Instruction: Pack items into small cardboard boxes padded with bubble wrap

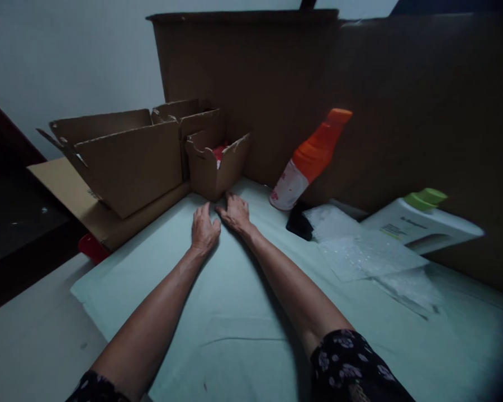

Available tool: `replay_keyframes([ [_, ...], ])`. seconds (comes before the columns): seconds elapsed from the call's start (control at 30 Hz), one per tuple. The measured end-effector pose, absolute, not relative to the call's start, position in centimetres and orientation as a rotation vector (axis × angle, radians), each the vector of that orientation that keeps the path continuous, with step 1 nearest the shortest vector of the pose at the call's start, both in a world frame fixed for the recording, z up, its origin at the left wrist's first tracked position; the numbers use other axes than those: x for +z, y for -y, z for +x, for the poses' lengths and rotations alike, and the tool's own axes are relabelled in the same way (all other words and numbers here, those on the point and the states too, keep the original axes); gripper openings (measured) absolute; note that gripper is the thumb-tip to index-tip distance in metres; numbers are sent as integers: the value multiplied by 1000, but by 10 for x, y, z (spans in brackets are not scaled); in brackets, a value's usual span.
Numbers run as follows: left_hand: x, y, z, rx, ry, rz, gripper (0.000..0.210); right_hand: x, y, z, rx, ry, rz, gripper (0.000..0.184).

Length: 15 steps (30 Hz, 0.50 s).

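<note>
Small box [212, 173]: sitting on the worktop [243, 357] just beyond both hands, its walls mostly hiding something red [219, 151].
Left hand [205, 226]: resting palm down, thumb spreading from loosely bent fingers.
Right hand [235, 212]: reaching to the box's foot, thumb spreading; whether its fingertips are touching cannot be told.
Large box [129, 167]: standing at left, its front hiding the inside.
Orange bottle [308, 159]: appearing tilted, its label blurring.
Plastic bags [360, 254]: partly covering a white jug [406, 220] and a black thing [298, 222], hard to identify.
Sleeves [347, 363]: running out of view below.
</note>
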<state>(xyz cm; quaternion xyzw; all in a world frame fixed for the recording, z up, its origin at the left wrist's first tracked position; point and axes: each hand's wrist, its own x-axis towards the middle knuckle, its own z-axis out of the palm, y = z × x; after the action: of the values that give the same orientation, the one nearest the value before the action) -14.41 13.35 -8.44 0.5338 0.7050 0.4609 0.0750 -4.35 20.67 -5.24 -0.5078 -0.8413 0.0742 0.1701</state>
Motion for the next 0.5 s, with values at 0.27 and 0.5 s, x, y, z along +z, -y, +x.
replay_keyframes([
  [0.27,-73,-122,-148,1221,-2067,1691,49,-54,-46,72,124,2602,-1319,54],
  [0.5,-51,-106,-140,997,-2112,1840,37,-45,110,191,428,2564,-1408,59],
])
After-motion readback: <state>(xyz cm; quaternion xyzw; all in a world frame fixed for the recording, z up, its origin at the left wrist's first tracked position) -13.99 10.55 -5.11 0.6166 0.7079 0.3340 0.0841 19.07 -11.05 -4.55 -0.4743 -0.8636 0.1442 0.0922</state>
